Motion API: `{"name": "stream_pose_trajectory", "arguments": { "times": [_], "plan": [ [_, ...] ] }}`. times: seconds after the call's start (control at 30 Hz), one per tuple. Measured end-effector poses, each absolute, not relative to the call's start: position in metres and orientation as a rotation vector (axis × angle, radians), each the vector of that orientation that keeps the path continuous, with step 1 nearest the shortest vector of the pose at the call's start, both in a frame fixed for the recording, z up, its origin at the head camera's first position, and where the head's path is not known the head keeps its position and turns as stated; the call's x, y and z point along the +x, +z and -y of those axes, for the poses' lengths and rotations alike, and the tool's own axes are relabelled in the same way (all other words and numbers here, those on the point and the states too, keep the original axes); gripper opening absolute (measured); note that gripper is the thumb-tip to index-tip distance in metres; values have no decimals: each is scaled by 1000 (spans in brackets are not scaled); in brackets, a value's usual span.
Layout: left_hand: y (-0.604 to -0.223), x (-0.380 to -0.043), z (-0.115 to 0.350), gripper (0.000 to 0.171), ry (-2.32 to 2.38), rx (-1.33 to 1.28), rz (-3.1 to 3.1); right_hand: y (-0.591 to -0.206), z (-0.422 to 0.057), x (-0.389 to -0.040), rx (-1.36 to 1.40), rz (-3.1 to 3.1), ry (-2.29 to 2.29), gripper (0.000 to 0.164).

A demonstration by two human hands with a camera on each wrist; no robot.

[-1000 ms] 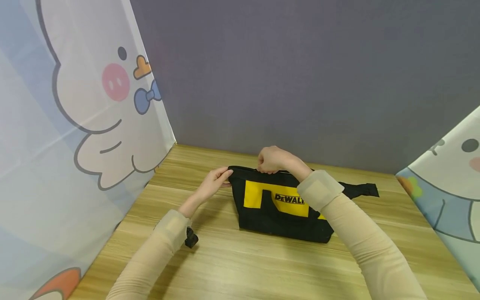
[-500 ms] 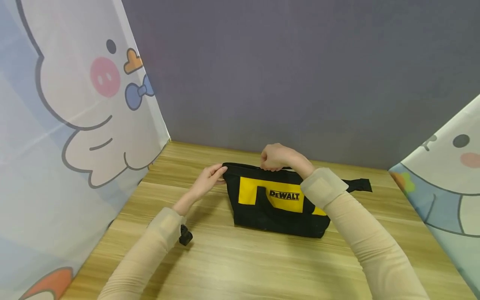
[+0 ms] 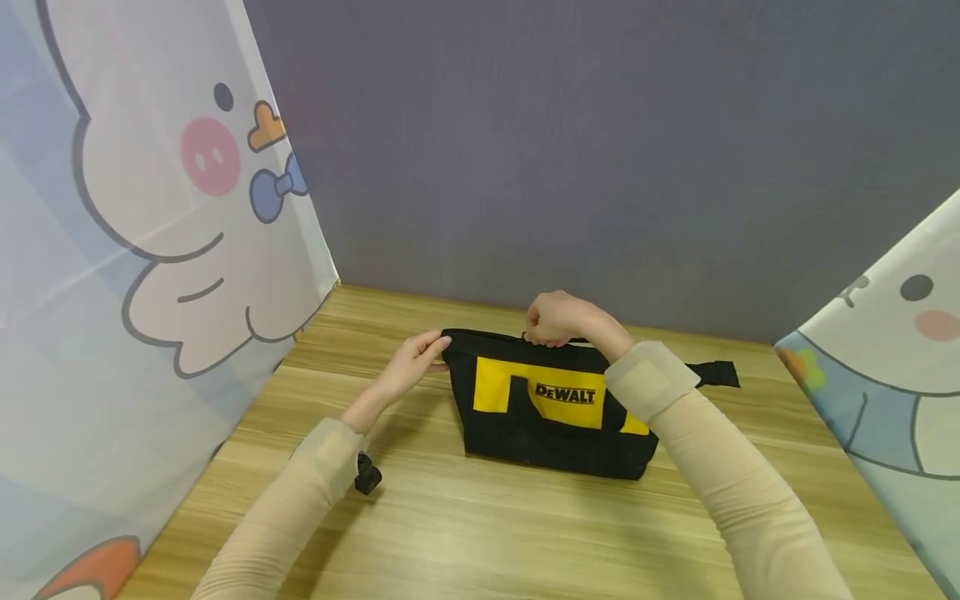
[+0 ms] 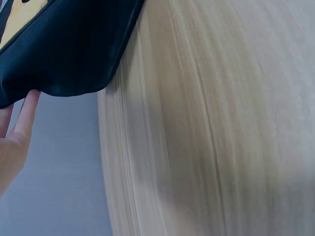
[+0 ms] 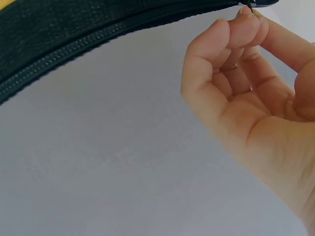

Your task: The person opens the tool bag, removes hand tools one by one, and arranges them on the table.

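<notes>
A black and yellow DeWalt tool bag (image 3: pixel 558 446) stands upright on the wooden table. My left hand (image 3: pixel 408 365) pinches the top left corner of the bag between thumb and fingers. In the left wrist view, fingertips (image 4: pixel 32 96) press at the edge of the black fabric. Over the middle of the bag's top edge, my right hand (image 3: pixel 558 318) has its fingers curled. The right wrist view shows thumb and forefinger pinching a small zipper pull (image 5: pixel 250 6) on the zipper (image 5: pixel 74 48), whose teeth run along the bag's edge.
A black strap end (image 3: pixel 716 373) sticks out to the right of the bag. A small black device (image 3: pixel 367 473) shows beside the left wrist. A grey wall (image 3: pixel 525 150) rises behind the wooden table (image 3: pixel 465 533), with cartoon-printed panels (image 3: pixel 187 275) on both sides.
The head view has shifted slightly, so the bag appears a little further left. My right hand has moved a little to the right along the bag's top edge. My left hand keeps its hold.
</notes>
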State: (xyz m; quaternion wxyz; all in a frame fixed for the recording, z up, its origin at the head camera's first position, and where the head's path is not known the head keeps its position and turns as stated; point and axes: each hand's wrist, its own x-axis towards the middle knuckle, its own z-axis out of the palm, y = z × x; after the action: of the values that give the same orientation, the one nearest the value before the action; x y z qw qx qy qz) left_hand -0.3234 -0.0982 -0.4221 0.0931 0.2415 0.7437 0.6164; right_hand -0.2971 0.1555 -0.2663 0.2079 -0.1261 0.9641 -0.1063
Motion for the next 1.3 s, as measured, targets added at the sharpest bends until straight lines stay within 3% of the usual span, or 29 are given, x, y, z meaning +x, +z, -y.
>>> {"name": "stream_pose_trajectory", "arguments": {
  "times": [0.73, 1.3],
  "plan": [
    [-424, -325, 94, 30, 1831, 753, -2191, -268, -191, -288, -244, -2664, -356, 20],
    [-421, -326, 111, 29, 1818, 772, -2212, -266, -193, -291, -226, -2666, -361, 21]
  ]
}}
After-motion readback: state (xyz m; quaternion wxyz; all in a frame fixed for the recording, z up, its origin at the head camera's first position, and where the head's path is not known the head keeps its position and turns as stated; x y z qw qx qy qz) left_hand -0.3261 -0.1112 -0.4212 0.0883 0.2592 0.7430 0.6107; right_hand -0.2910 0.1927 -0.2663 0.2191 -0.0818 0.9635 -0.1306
